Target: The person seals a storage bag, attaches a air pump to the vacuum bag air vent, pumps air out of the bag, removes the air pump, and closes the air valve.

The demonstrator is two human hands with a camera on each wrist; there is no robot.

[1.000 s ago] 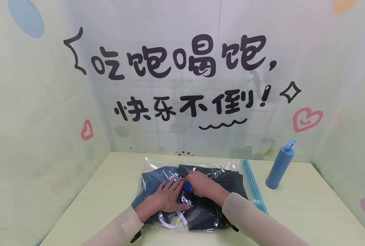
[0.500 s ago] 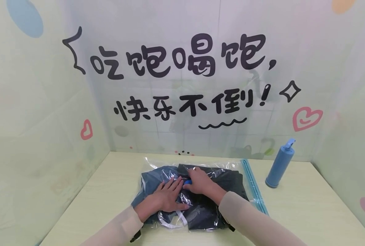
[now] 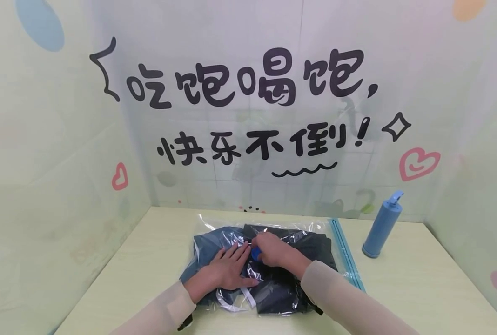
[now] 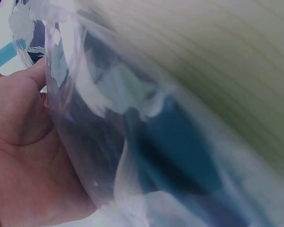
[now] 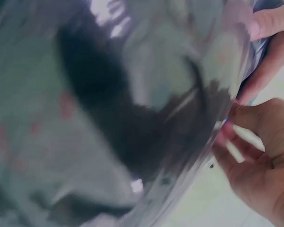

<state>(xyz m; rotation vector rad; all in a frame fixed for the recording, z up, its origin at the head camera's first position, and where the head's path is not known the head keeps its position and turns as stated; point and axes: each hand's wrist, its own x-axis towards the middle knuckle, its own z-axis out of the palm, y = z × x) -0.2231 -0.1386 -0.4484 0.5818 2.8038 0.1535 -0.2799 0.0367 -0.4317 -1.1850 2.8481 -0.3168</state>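
From my station I read the biggest thing first: the clear vacuum bag (image 3: 269, 265), lying flat in the middle of the bench (image 3: 420, 288) and stuffed with dark folded clothes (image 3: 290, 288). A blue zip strip (image 3: 345, 253) runs along its right edge. My left hand (image 3: 227, 272) lies flat on the bag with fingers straight, pressing the plastic and the clothes down; the left wrist view shows the palm (image 4: 23, 161) against the film. My right hand (image 3: 273, 249) has its fingers curled round the small blue valve cap (image 3: 254, 253) at the bag's centre, just beside the left fingertips. The right wrist view is blurred, so I cannot confirm the pinch from there.

I judge the step in hand to be work on the valve cap, twisting it open or closed; which way I cannot tell. The next move likely calls for a steady hold on the bag so the cap turns without dragging the film, and then a reach for the blue hand pump (image 3: 381, 224), which stands upright well apart at the far right of the bench.

The bench is pale wood grain. Around it stand light green walls with large black characters (image 3: 248, 79), pink hearts (image 3: 419, 163) and coloured blobs.
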